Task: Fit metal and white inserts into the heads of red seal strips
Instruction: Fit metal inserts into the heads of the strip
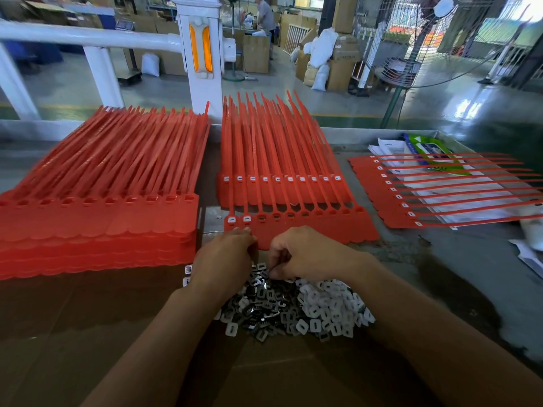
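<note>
While the left hand (226, 257) sits knuckles-up with fingers curled against the near edge of a flat red plastic sheet of joined seal strips (317, 230), touching it, I cannot tell whether it actually grips that edge. The right hand (305, 254) is just beside it, fingers curled down, thumb and fingertips pinched together on pieces at the top of a heap of small grey metal inserts (258, 304). This heap lies on a brown cardboard surface (88, 333), touching a heap of small white plastic inserts (326, 306) on its right. The sheet lies just beyond both heaps, heads toward the person, tails pointing away. Its two leftmost heads carry white inserts; the next few look dark inside, the rest too small to tell. Behind it, partly under its tails, lies a second red sheet stack (279, 189) with a white insert in every head. At left stands a tall stack of red seal strip sheets (102, 207) with open square heads. At right, one more red strip sheet (440, 192) lies turned sideways over white papers (390, 148), white showing in its heads, near a green packet (432, 151). Beyond the surface: a white railing post with orange reflectors (201, 48), a standing fan (426, 39), cardboard boxes (255, 54), and a person (264, 13) far back.
</note>
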The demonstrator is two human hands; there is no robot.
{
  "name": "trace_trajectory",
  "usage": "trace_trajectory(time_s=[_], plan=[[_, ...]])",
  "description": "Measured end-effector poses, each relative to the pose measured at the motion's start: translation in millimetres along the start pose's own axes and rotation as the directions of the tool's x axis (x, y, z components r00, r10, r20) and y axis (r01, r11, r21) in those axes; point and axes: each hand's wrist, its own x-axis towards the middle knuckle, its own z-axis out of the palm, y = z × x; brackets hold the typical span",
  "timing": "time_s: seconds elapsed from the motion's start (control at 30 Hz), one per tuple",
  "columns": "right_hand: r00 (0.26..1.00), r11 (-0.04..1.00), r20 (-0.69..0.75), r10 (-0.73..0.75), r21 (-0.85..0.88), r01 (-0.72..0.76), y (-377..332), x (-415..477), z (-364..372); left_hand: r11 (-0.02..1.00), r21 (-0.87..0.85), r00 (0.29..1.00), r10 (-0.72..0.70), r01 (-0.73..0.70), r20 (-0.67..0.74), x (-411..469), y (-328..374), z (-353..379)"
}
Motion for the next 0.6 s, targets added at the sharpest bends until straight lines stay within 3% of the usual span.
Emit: trace_trajectory(time_s=[0.27, 0.6], plan=[[0.984, 0.992, -0.176, 0.018, 0.127, 0.005, 2.5, 0.3, -1.0, 1.000, -0.010, 1.000, 0.012, -0.012, -0.012, -1.0, 0.1, 0.5], [0.930, 0.966, -0.333, 0.153, 0.247, -0.071, 25.3, -2.1, -22.8, 1.000, -0.023, 1.000, 0.006, -0.006, -0.019, -1.6, 0.4, 0.0]])
